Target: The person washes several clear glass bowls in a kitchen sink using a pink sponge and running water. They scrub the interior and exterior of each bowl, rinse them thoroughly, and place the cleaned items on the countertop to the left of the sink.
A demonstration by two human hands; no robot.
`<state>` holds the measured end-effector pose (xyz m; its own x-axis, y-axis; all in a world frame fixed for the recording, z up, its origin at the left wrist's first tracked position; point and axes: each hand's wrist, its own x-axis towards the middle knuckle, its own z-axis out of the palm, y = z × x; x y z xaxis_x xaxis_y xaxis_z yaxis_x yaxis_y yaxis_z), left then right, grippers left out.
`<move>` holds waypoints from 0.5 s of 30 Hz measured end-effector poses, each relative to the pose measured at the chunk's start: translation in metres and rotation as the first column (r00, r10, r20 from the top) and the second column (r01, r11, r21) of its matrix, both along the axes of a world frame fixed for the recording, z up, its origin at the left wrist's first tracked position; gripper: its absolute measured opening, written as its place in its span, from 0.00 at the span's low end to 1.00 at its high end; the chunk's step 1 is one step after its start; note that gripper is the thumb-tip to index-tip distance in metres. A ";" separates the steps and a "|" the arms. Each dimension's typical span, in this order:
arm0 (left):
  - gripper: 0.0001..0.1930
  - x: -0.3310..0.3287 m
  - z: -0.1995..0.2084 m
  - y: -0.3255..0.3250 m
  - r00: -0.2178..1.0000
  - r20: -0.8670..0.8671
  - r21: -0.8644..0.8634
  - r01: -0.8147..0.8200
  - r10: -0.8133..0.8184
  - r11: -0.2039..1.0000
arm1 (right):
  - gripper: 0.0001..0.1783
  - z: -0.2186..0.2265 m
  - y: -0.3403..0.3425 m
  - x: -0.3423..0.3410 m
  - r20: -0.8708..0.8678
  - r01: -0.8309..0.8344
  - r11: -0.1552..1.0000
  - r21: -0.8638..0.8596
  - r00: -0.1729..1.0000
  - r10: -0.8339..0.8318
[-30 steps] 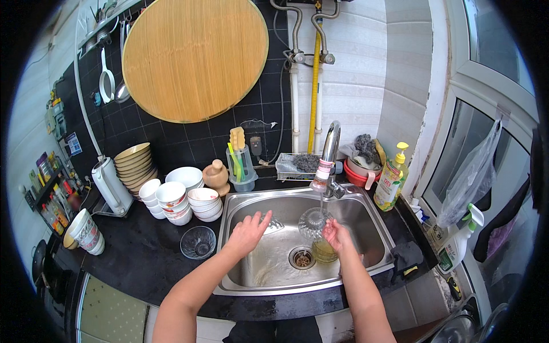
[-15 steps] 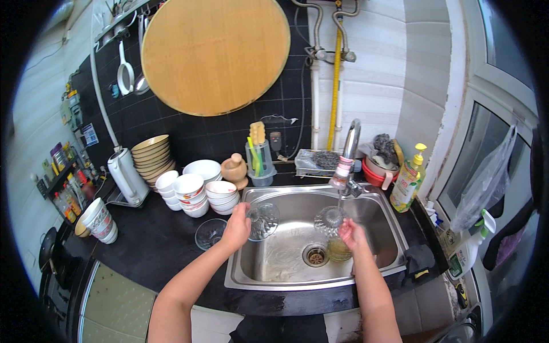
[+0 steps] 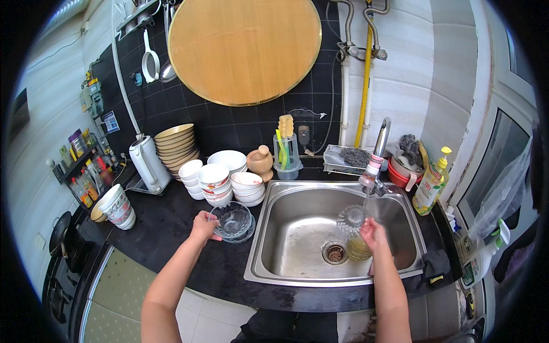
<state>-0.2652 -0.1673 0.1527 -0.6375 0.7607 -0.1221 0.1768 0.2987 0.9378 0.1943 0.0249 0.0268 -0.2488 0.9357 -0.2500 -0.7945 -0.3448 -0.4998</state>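
Two hands: left grips ribbed glass bowl, right faceted glass.

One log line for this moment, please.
left hand: on glass bowl, counter | right hand: holds glass under tap | sink

I note a clear patterned glass bowl upright on the black counter; a clear textured glass sits tilted in the sink.
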 end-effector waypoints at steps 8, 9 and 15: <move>0.06 0.001 -0.016 0.012 0.999 0.035 -0.062 0.002 0.001 0.998 | 0.10 -0.021 0.012 0.011 -0.013 -0.094 0.990 0.102 0.995 0.096; 0.07 0.001 -0.017 0.013 0.999 0.034 -0.063 0.000 0.002 0.998 | 0.10 -0.021 0.012 0.011 0.001 -0.086 0.992 0.093 0.996 0.086; 0.10 0.004 -0.013 0.018 0.982 -0.187 -0.125 -0.050 0.026 0.991 | 0.12 0.002 -0.003 -0.001 0.046 -0.048 0.999 0.019 0.998 0.047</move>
